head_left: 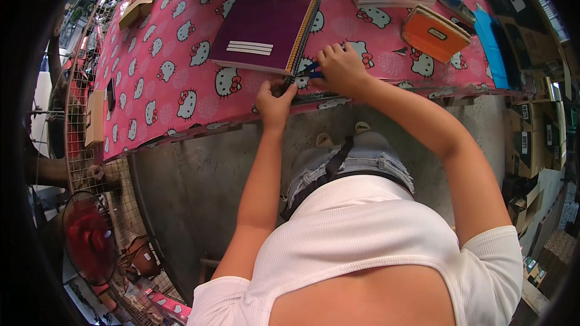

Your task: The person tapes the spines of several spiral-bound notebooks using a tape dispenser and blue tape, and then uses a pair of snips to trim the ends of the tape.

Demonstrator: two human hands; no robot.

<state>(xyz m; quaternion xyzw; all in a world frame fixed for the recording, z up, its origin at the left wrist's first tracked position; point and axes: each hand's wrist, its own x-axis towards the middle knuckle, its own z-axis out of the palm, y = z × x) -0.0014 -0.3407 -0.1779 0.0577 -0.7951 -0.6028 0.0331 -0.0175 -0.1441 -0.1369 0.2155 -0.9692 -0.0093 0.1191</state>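
Here, a purple notebook [260, 21] lies near the front edge of the pink cat-print bench [163, 105]; the left hand [275, 105] pinches its spiral binding's [305, 27] lower corner, the right [343, 71] grips blue-handled pliers [315, 71] there. Wire mesh [80, 78] and cardboard boxes [534, 136] flank the concrete floor [199, 190].

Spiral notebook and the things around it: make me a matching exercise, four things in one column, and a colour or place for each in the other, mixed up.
Things:
1. Notebook
2. Tool
3. Tablecloth
4. Shirt

Colour or place:
A. Pink, with a cat print
B. White
C. In the right hand
D. Purple cover

Pairs: 1-D, 2-C, 3-A, 4-B
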